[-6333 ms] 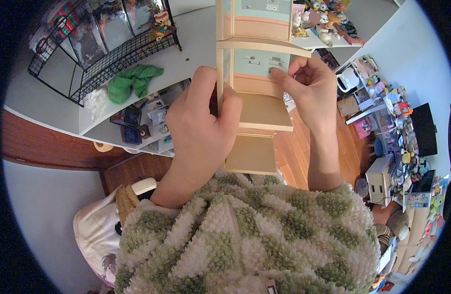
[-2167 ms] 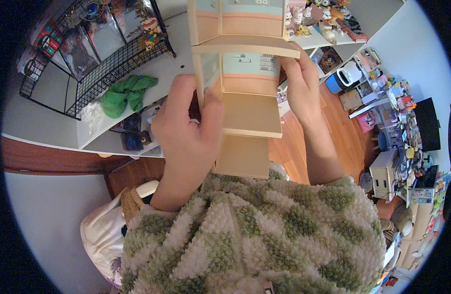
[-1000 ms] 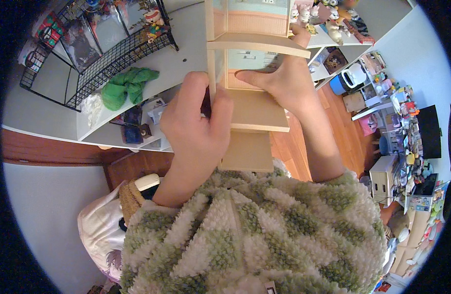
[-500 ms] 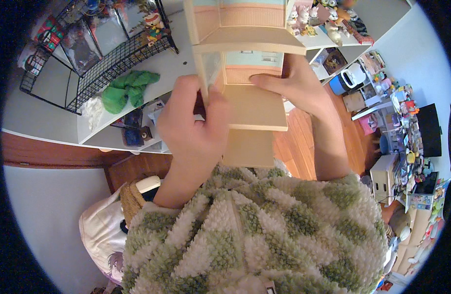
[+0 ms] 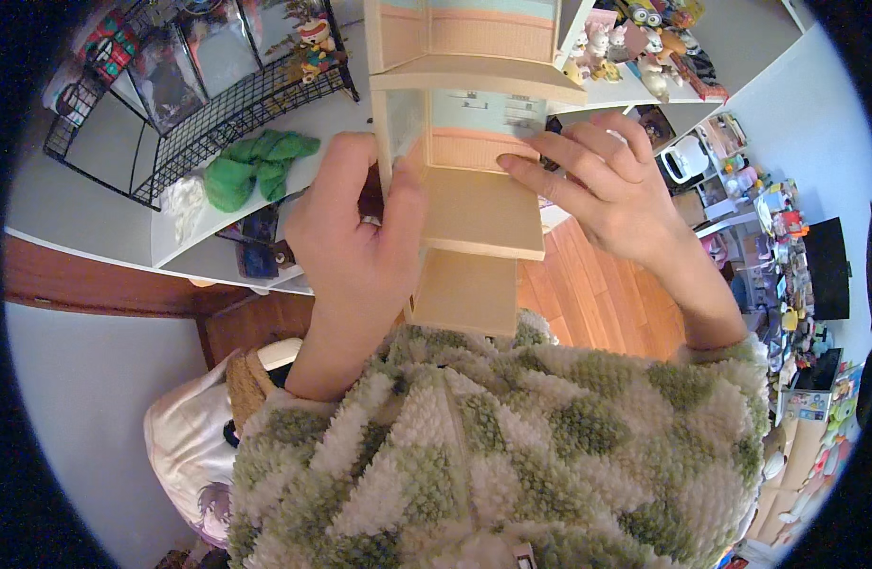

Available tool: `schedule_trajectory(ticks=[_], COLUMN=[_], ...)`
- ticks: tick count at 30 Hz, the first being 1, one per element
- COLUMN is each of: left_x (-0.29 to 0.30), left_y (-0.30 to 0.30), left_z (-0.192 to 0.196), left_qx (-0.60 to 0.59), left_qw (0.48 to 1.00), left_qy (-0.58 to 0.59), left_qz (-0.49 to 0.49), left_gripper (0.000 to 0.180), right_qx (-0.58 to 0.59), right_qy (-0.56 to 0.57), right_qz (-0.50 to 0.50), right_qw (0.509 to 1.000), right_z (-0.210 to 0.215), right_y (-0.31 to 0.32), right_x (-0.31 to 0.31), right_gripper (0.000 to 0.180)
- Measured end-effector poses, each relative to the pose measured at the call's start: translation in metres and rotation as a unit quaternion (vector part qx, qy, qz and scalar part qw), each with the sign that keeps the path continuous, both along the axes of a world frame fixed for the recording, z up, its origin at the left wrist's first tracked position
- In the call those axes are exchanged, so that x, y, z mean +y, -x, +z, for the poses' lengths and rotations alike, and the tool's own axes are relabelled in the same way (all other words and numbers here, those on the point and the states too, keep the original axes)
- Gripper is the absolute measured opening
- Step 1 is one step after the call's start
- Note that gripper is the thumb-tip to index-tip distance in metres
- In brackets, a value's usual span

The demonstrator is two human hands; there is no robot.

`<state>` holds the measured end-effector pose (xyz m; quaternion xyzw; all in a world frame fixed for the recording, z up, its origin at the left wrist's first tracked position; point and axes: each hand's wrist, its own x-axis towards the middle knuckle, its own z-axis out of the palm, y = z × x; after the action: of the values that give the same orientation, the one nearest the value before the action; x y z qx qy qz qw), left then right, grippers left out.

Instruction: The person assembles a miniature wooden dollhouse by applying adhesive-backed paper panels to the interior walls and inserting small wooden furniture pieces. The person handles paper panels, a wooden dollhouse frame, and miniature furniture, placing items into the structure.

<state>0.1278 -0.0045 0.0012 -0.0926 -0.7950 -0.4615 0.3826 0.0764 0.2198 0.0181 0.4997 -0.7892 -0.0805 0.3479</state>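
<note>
A beige dollhouse [image 5: 483,213] with open-fronted, stepped floors stands upright in front of me. Its rooms have pale blue upper walls with small printed details, a coral band and tan lower walls. My left hand [image 5: 355,228] is closed around the edge of its left side wall, thumb toward me; some of those fingers are hidden. At the middle room's right side is my right hand [image 5: 607,185], its fingers apart and holding nothing. Two of its fingertips reach in front of the room's back wall; I cannot tell whether they touch it.
A white shelf [image 5: 156,248] on the left carries a black wire rack [image 5: 204,128] and a green fuzzy cloth [image 5: 256,171]. Small animal figures [image 5: 607,43] crowd a shelf at upper right. A cluttered desk lies far right, beyond the wooden floor [image 5: 597,294].
My right hand has loosened from the dollhouse's right side and spread its fingers, with its wrist shifted right. The dollhouse and left hand have moved slightly left in view.
</note>
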Motion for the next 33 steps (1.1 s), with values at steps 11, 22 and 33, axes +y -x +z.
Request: schedule_trajectory(ticks=[11, 22, 33], left_x=[-0.001, -0.011, -0.004], left_y=[-0.001, 0.001, 0.002], left_z=[0.002, 0.001, 0.002], left_qx=[-0.009, -0.01, -0.005], left_qw=[1.0, 0.999, 1.0], left_qy=[0.003, -0.03, -0.012], left_qz=[-0.017, 0.019, 0.017], left_gripper=[0.009, 0.008, 0.007], right_qx=[-0.017, 0.052, -0.352], right_qy=[-0.06, 0.06, 0.351], right_qz=[0.01, 0.117, 0.084], right_qw=[0.998, 0.99, 0.864], right_z=[0.014, 0.003, -0.013], right_y=[0.005, 0.021, 0.014], right_x=[-0.027, -0.005, -0.004], right_gripper=[0.045, 0.039, 0.019])
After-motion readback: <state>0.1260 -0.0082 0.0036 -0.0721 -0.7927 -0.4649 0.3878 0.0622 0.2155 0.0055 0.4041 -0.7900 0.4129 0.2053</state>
